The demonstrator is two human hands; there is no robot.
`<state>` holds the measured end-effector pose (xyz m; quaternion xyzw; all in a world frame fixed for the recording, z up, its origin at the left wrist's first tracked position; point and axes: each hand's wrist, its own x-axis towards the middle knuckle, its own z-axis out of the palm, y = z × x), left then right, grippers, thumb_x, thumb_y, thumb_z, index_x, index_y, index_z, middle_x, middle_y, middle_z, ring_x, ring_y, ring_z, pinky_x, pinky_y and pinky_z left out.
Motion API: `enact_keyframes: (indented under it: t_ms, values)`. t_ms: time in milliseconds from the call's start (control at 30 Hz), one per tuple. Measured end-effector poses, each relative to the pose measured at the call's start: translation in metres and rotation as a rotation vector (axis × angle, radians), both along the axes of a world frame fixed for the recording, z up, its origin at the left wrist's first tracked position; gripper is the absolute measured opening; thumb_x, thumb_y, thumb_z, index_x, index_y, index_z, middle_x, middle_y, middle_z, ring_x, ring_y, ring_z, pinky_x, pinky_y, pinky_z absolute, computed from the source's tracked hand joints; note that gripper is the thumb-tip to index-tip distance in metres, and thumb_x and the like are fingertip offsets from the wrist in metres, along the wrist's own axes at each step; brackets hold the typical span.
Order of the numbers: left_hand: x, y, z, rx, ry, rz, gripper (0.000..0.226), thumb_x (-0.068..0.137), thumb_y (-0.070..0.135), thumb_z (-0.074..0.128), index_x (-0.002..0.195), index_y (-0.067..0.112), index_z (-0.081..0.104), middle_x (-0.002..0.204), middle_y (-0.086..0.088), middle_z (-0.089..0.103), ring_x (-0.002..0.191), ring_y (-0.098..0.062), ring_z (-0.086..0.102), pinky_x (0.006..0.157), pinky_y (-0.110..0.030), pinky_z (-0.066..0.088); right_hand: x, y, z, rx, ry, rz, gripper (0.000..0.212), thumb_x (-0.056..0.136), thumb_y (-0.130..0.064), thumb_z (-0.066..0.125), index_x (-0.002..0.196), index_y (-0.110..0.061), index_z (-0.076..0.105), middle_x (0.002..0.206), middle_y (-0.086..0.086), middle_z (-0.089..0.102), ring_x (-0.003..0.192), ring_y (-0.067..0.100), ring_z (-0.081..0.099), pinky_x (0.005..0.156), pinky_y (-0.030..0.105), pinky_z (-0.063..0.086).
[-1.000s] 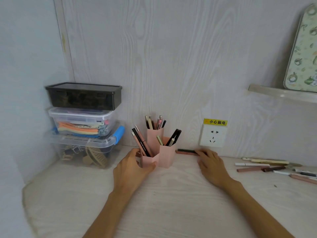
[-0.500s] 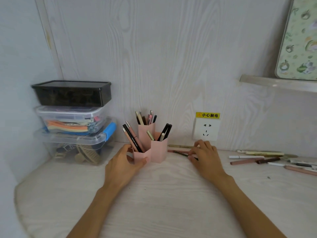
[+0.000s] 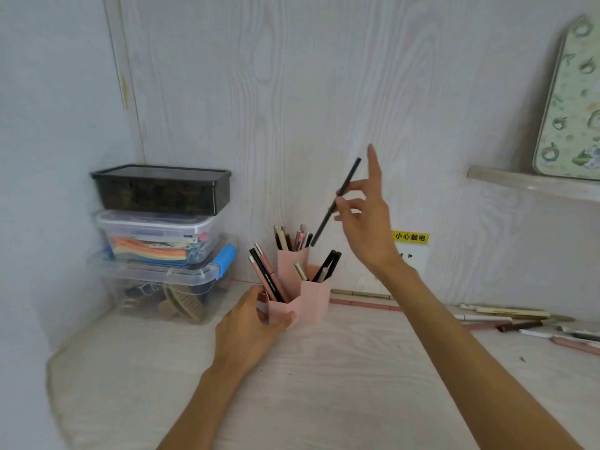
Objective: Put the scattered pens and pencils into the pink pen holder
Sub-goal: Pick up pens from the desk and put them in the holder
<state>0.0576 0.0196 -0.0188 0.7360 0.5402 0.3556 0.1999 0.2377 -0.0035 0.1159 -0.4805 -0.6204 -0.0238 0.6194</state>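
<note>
The pink pen holder has three hexagonal tubes and stands on the desk by the back wall, with several pens in each tube. My left hand grips its lowest front tube. My right hand is raised above and to the right of the holder, pinching a dark pencil that slants down with its lower tip just over the tallest rear tube. A gold pen and a pink pen lie behind my right forearm. Several more pens lie scattered along the wall at right.
Three stacked plastic boxes stand left of the holder in the corner. A wall socket with a yellow label sits behind my right wrist. A shelf with a patterned board juts out at upper right.
My right hand has lifted off the desk with a dark pencil and carried it up and left over the holder. My left hand keeps its grip on the front tube.
</note>
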Motion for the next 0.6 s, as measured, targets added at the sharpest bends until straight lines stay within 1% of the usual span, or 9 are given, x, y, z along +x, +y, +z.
enact_keyframes:
  t_ms: [67,200,233,300,367,433,500,567,600]
  values:
    - [0.0,0.0,-0.001,0.004,0.0,-0.005,0.062,0.067,0.067,0.064,0.118,0.034,0.047,0.095,0.015,0.059,0.077,-0.003,0.053,0.067,-0.024,0.044,-0.013,0.016,-0.001,0.018,-0.045,-0.025,0.068,0.092,-0.01,0.049,0.145,-0.029,0.011,0.094,-0.007,0.051,0.069,0.019,0.064,0.073,0.037,0.058]
    - [0.0,0.001,-0.001,-0.008,-0.008,-0.008,0.065,0.067,0.067,0.064,0.12,0.033,0.047,0.098,0.013,0.062,0.079,-0.004,0.054,0.068,-0.023,0.044,-0.029,0.03,-0.013,-0.083,-0.126,-0.071,0.059,0.091,-0.008,0.05,0.14,-0.028,0.024,0.101,-0.002,0.055,0.077,0.012,0.062,0.068,0.021,0.053]
    - [0.0,0.002,-0.002,-0.009,-0.01,-0.01,0.065,0.067,0.067,0.064,0.12,0.033,0.047,0.097,0.013,0.062,0.08,-0.005,0.055,0.069,-0.024,0.045,-0.03,0.031,-0.019,-0.119,-0.21,-0.117,0.053,0.091,-0.01,0.051,0.137,-0.027,0.031,0.104,-0.001,0.058,0.084,0.012,0.061,0.071,0.022,0.052]
    - [-0.001,0.003,-0.002,-0.011,-0.008,-0.014,0.065,0.067,0.067,0.064,0.119,0.033,0.047,0.1,0.012,0.063,0.081,-0.006,0.056,0.069,-0.024,0.045,-0.026,0.036,-0.032,-0.199,-0.432,-0.203,0.033,0.092,-0.018,0.051,0.125,-0.022,0.052,0.115,0.001,0.061,0.109,0.017,0.053,0.09,0.034,0.046]
    - [-0.001,0.003,-0.003,-0.007,-0.015,-0.015,0.061,0.067,0.066,0.064,0.115,0.033,0.049,0.096,0.013,0.064,0.081,-0.006,0.057,0.066,-0.023,0.043,-0.019,0.039,-0.042,-0.328,-0.565,-0.2,0.027,0.095,-0.025,0.047,0.117,-0.021,0.062,0.127,0.001,0.056,0.126,0.021,0.037,0.104,0.038,0.03]
    - [-0.002,0.003,-0.004,0.001,-0.031,-0.016,0.058,0.065,0.067,0.064,0.111,0.034,0.05,0.091,0.015,0.063,0.081,-0.006,0.058,0.066,-0.025,0.043,-0.009,0.035,-0.043,-0.35,-0.567,-0.151,0.03,0.096,-0.027,0.043,0.121,-0.022,0.059,0.131,0.001,0.053,0.129,0.021,0.034,0.106,0.038,0.025]
    - [-0.002,0.003,-0.005,0.011,-0.024,-0.02,0.058,0.065,0.068,0.063,0.111,0.034,0.05,0.091,0.015,0.062,0.08,-0.006,0.058,0.065,-0.025,0.043,0.002,0.024,-0.041,-0.242,-0.475,-0.142,0.03,0.097,-0.027,0.043,0.122,-0.023,0.058,0.125,-0.002,0.056,0.122,0.015,0.04,0.103,0.032,0.031]
    - [-0.001,0.004,-0.004,0.017,-0.011,-0.022,0.058,0.067,0.068,0.062,0.111,0.034,0.049,0.095,0.015,0.062,0.081,-0.006,0.058,0.066,-0.025,0.044,0.019,0.008,-0.05,-0.165,-0.315,-0.196,0.024,0.096,-0.026,0.044,0.113,-0.026,0.061,0.111,-0.008,0.06,0.108,0.01,0.047,0.089,0.021,0.036]
    - [-0.001,0.004,-0.004,0.022,-0.008,-0.02,0.056,0.067,0.068,0.061,0.111,0.035,0.049,0.096,0.015,0.062,0.081,-0.006,0.058,0.066,-0.025,0.044,0.029,0.0,-0.06,-0.175,-0.248,-0.251,0.021,0.095,-0.025,0.046,0.106,-0.027,0.063,0.103,-0.01,0.062,0.1,0.01,0.05,0.079,0.018,0.037]
